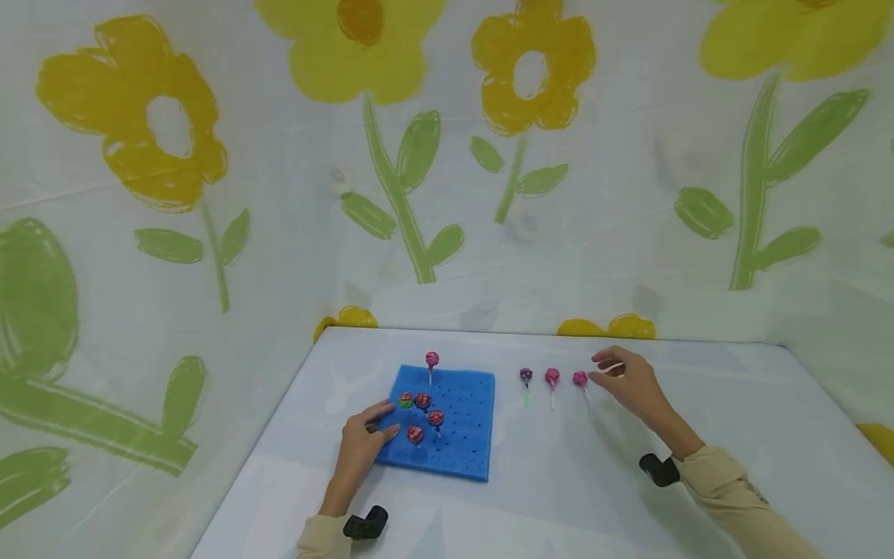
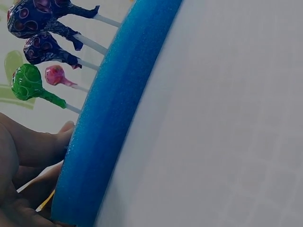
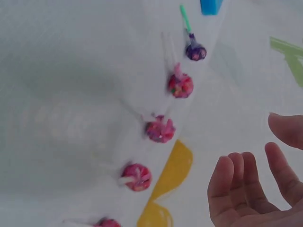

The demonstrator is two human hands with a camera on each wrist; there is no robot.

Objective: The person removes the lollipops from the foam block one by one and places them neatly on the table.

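Both hands are over the white table [image 1: 698, 388]. Largest of the things on it is the blue foam board [image 1: 457, 427], a square pad dotted with rows of small holes, lying left of centre. The left hand [image 1: 363, 446] rests on the board's near left edge, fingers fairly straight and pressing on the foam; the left wrist view shows fingertips [image 2: 61, 137] against the side of the pad, nothing pinched between them. 5 lollipops stand upright in the board: a pink one [image 1: 431, 359] near the far edge, then a green one [image 1: 406, 400], a dark red one [image 1: 422, 401], a red one [image 1: 436, 418] and another red one [image 1: 415, 435] clustered just beside the left hand's fingers.

The right hand [image 1: 632, 380] hovers above the table to the right of the board, fingers spread and loosely bent, holding nothing; the right wrist view shows the open palm and fingers [image 3: 246, 189] apart from the sweets. Just left of it, 3 lollipops lie flat in a row in the head view: a pink one [image 1: 580, 379] nearest the fingertips, a second pink one [image 1: 552, 378], and a purple one with a green stick [image 1: 526, 376]. The right wrist view shows more pink lollipops [image 3: 136, 176] carrying the row on. A black wrist camera [image 1: 660, 470] sits at the beige sleeve [image 1: 726, 481].
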